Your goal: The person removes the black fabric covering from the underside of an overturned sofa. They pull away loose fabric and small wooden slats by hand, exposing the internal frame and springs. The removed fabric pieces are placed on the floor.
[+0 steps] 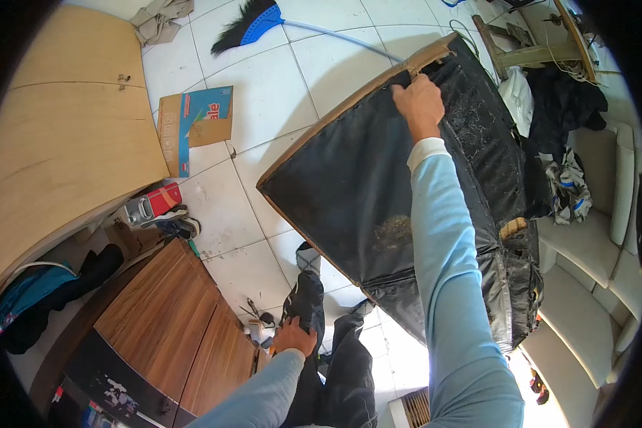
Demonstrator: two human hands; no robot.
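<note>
A large panel with a wooden edge and worn black covering (335,185) stands in front of me. Near its far corner, my right hand (419,105) is closed on the black covering beside the wooden edge (357,93). The material there looks torn and pulled up. What exactly lies between the fingertips is partly hidden by the hand. My left hand (294,337) rests on the knee of my black trousers (308,299), its fingers spread over the cloth and holding nothing. A rough, scuffed patch (394,232) marks the covering left of my right forearm.
A blue broom (262,25) with black bristles lies on the white tiled floor (228,221) at the far side. Left are a flattened cardboard box (196,128), a pale wooden cabinet (71,143) and a brown wooden unit (167,314). Light sofa seats (578,242) line the right.
</note>
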